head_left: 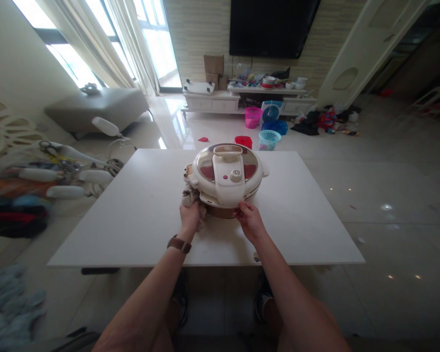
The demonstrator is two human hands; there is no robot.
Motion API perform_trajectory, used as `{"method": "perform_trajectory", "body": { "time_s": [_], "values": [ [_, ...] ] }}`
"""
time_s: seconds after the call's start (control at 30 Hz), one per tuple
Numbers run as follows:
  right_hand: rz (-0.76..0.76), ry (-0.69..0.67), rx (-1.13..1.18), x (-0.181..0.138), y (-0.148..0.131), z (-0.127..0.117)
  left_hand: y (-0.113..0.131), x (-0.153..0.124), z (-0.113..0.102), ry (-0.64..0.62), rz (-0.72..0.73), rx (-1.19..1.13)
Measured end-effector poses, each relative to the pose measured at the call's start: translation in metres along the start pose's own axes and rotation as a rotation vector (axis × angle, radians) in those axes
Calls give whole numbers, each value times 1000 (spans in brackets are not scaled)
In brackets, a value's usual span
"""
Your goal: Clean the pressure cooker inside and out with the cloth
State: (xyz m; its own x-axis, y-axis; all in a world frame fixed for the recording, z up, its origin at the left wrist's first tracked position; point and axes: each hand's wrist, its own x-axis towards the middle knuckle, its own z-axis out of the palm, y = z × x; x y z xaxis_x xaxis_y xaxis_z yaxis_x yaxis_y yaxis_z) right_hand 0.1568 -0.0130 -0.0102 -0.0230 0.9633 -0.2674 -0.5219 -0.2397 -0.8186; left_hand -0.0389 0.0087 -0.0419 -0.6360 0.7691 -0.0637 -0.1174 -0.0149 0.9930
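A cream-coloured electric pressure cooker (229, 189) with a see-through lid rim, a top handle and a round knob stands on a white table (132, 220). At its left front side, my left hand (189, 215) is closed on a crumpled beige cloth (190, 194) that touches the cooker's side. The cloth hangs down partly behind the hand. My right hand (250, 221) has its fingers curled at the front lower right edge of the lid, gripping it. Some fingertips of that hand are hidden under the rim.
A small dark object (256, 256) lies at the table's near edge. Beyond the table stand a turquoise basket (270, 141), a red container (243, 142) and a pink basket (253, 118). Clutter and a white-armed stand (106, 127) are to the left. Bags (326, 120) lie far right.
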Motion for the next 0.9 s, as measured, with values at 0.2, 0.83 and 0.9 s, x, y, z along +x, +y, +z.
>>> {"method": "perform_trajectory", "body": {
  "time_s": [0.2,0.83,0.9],
  "values": [
    [16,0,-6,1,-3,-1,-13,-73,8,104,-76,24],
    [54,-12,-57,3,-14,-7,-10,-65,16,142,-151,-102],
    [66,-33,-91,3,-18,-8,-9,-92,17,78,-151,-104]
  ]
}}
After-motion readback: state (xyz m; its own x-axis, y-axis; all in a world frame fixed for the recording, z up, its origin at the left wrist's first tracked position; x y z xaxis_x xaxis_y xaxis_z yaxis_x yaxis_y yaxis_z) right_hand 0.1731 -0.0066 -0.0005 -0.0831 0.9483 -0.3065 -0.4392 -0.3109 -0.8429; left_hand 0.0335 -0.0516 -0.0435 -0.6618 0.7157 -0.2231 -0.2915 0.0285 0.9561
